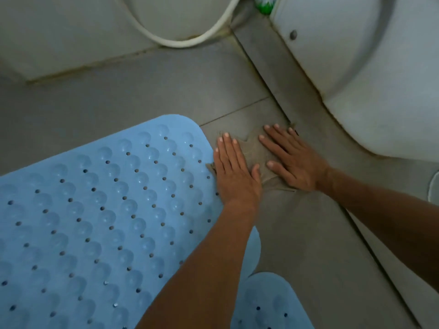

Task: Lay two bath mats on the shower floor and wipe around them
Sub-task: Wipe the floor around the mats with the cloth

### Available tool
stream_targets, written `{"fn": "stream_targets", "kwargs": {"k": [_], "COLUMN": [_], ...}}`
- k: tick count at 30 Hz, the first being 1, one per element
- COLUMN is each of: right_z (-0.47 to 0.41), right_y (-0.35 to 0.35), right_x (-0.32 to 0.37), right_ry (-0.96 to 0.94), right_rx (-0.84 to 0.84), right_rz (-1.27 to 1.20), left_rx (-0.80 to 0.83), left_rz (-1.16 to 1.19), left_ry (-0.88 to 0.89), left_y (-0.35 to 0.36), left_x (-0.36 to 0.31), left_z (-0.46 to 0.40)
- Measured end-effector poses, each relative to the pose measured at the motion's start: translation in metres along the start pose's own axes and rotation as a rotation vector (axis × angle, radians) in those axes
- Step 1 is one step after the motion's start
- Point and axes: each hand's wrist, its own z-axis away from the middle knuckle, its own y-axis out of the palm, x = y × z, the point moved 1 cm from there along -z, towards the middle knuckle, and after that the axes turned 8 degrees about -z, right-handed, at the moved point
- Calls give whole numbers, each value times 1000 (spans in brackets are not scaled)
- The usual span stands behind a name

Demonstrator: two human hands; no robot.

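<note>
A light blue bath mat (95,210) with bumps and drain holes lies flat on the grey tiled floor (142,91), filling the left and middle. A corner of a second blue mat (268,302) shows at the bottom, just right of the first. Right of the big mat's far corner, a grey-brown cloth (251,148) is spread on the tiles. My left hand (234,172) presses flat on the cloth's left side, next to the mat's edge. My right hand (292,160) lies flat on its right side, fingers spread, beside the floor's raised strip.
A white rounded fixture (368,79) fills the upper right, standing on a grey raised strip (273,60) that runs diagonally along the floor. A white hose (190,41) loops against the far wall. Something green (264,5) sits in the far corner.
</note>
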Motion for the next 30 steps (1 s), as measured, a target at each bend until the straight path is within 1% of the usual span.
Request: {"fn": "stream_targets", "kwargs": {"k": [7,11,15,23,26,30], "right_z": [132,177,180,183,184,181], "right_y": [39,54,55,61,64,70], "right_x": [18,22,20,16,13,11], "right_ry": [87,88,57,22,21,25], "right_rx": [0,-24,-92,-166,-155,-154], "right_rz": [-15,-24,-49,-81,-104,-117], "left_rx": [51,48,44,59,37,87], "left_rz": [23,56,16,-42,-74,-89], "left_ry": [60,116,125,163,161,163], "left_y": [18,29,31,34,35,32], "left_x": [-39,-54,-54,-55,-55,-55], "left_z": [110,156,158,154,154,152]}}
